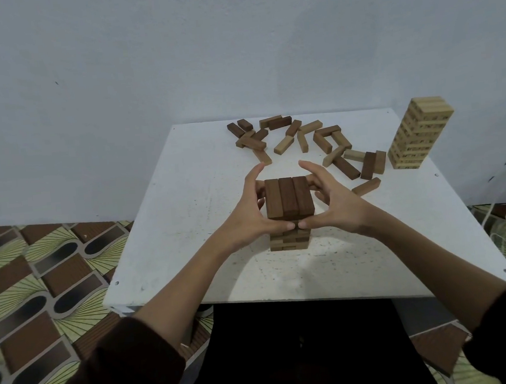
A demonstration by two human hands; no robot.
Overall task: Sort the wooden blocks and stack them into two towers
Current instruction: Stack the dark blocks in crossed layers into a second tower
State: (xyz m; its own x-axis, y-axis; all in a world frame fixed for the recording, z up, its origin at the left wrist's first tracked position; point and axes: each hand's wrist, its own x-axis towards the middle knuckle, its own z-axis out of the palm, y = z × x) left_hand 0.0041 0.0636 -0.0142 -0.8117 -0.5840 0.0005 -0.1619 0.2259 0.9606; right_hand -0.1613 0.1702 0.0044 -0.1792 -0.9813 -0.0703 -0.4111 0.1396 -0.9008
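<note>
A dark brown tower (289,199) stands in the middle of the white table (187,228), with three dark blocks side by side on top. My left hand (255,210) and my right hand (330,203) cup its top layers from either side. Both thumbs meet on the front face, and the fingers curve round the sides and back. A tall light wood tower (418,134) stands at the back right corner. Several loose blocks (302,140), both dark and light, lie scattered along the back of the table.
A pale wall rises right behind the table. Patterned floor mats (39,287) lie to the left and right. The table's front edge (285,297) is close to my dark-clothed lap. White cords (500,231) hang by the right edge.
</note>
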